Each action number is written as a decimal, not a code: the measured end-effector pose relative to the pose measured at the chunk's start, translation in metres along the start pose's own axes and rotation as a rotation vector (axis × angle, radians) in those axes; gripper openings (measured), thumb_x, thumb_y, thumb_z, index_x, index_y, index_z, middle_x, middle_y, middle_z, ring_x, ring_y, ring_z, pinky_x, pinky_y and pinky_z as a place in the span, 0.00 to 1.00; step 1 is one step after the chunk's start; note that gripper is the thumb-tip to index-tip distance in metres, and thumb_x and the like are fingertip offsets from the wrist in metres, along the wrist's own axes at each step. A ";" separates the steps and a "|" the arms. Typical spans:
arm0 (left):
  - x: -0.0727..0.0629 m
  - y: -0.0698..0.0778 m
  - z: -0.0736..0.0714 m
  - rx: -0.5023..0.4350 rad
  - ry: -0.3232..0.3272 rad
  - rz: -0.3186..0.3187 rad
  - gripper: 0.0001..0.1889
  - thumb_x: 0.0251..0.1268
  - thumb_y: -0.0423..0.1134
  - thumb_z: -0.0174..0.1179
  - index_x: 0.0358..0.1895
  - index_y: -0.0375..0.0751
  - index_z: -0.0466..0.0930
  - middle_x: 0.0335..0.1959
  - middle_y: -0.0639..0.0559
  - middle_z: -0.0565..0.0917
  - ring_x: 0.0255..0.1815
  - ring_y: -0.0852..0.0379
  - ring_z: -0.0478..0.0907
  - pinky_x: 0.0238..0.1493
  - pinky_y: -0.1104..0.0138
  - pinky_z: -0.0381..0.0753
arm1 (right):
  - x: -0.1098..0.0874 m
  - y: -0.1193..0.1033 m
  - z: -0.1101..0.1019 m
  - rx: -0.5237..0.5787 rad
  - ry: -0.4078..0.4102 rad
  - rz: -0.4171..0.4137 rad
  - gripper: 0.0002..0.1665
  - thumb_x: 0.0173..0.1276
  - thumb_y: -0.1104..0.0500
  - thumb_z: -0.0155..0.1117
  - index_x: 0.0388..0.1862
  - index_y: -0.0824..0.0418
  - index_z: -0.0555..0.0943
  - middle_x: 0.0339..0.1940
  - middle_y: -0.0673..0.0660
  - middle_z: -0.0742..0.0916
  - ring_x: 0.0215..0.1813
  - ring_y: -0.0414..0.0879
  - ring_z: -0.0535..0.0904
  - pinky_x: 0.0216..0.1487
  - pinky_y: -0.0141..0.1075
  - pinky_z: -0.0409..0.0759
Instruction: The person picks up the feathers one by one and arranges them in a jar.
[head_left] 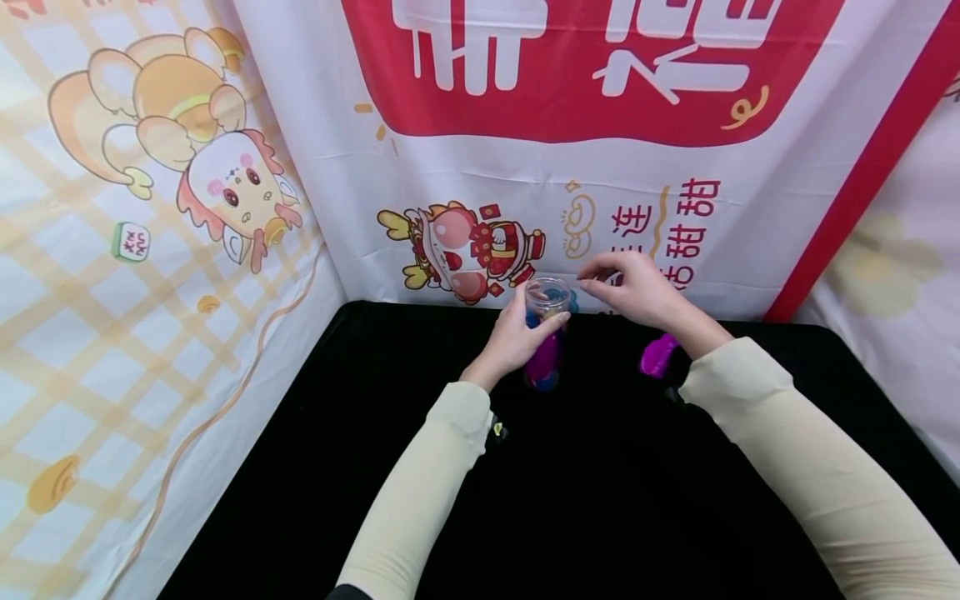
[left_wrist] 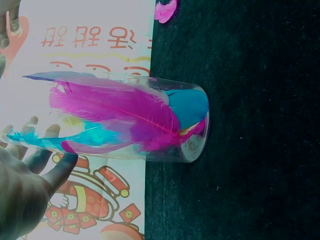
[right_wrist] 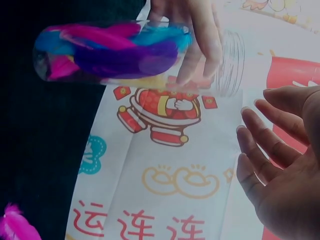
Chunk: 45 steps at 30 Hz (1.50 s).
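Note:
My left hand (head_left: 510,340) grips a clear jar (right_wrist: 232,65) by its upper part, its threaded mouth uncovered. Through the wall show several feathers: a magenta feather (left_wrist: 115,107), a blue feather (left_wrist: 190,107), a turquoise feather (left_wrist: 95,135) and a purple feather (right_wrist: 127,60). Just to the right of the jar's mouth is my right hand (head_left: 637,290), apart from it. In the right wrist view its fingers are loosely bent with nothing visible between them. A loose magenta feather (head_left: 657,357) lies below the right hand on the black table.
The black tabletop (head_left: 585,492) runs back to a printed white cloth (head_left: 322,192) hanging behind it. A patterned cloth (head_left: 112,333) hangs along the left side. A small dark object (head_left: 498,430) shows beside the left cuff.

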<state>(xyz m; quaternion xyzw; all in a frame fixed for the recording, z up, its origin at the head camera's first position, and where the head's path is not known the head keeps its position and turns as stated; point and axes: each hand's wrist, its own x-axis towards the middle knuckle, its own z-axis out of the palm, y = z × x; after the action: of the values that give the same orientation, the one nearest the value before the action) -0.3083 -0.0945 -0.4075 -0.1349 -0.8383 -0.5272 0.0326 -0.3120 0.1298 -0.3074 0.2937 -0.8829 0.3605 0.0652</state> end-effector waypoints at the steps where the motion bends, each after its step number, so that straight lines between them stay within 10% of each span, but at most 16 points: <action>1: 0.000 0.000 0.000 0.000 0.000 0.001 0.48 0.67 0.66 0.63 0.81 0.49 0.50 0.74 0.44 0.67 0.74 0.48 0.67 0.74 0.52 0.65 | -0.001 0.001 -0.001 0.002 -0.003 0.004 0.09 0.75 0.59 0.65 0.47 0.60 0.89 0.43 0.56 0.90 0.45 0.49 0.83 0.47 0.46 0.80; 25: 0.001 0.000 0.001 0.004 0.004 -0.008 0.47 0.66 0.67 0.62 0.80 0.52 0.52 0.75 0.45 0.67 0.74 0.49 0.66 0.74 0.51 0.65 | -0.023 0.068 -0.007 -0.018 0.017 0.114 0.12 0.73 0.60 0.67 0.51 0.66 0.85 0.47 0.64 0.88 0.47 0.57 0.84 0.43 0.39 0.80; 45: 0.000 -0.001 0.000 -0.012 -0.004 -0.010 0.48 0.66 0.67 0.62 0.81 0.51 0.51 0.75 0.45 0.66 0.74 0.49 0.66 0.74 0.50 0.64 | -0.044 0.135 -0.003 -0.025 0.010 0.260 0.27 0.73 0.58 0.67 0.64 0.72 0.74 0.63 0.73 0.78 0.61 0.69 0.75 0.63 0.62 0.71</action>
<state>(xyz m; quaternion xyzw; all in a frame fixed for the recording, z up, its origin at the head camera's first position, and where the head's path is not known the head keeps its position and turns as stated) -0.3090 -0.0952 -0.4085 -0.1319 -0.8360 -0.5319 0.0276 -0.3520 0.2294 -0.4002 0.1739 -0.9176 0.3564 0.0261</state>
